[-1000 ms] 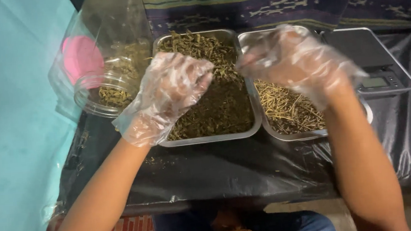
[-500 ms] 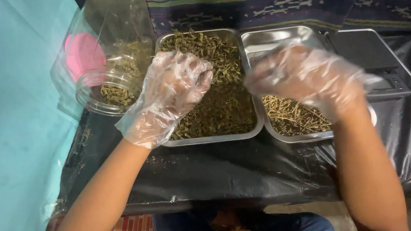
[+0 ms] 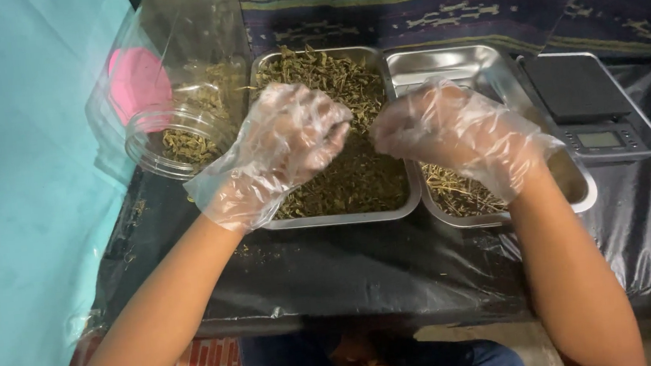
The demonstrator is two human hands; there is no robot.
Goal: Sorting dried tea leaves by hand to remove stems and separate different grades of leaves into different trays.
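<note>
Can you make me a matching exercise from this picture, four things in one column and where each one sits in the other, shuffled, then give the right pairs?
Things:
1. clear plastic jar
2. left tray
3. right tray
4. digital scale

Places or states:
A. far right on the black table cover, dark platform bare
B. lying on its side at the left, some dried herb inside
C. partly bare metal, pale stems at its near end
D. filled with dark green dried leaves

Pairs: 1-B, 2-D, 3-C, 4-A
</note>
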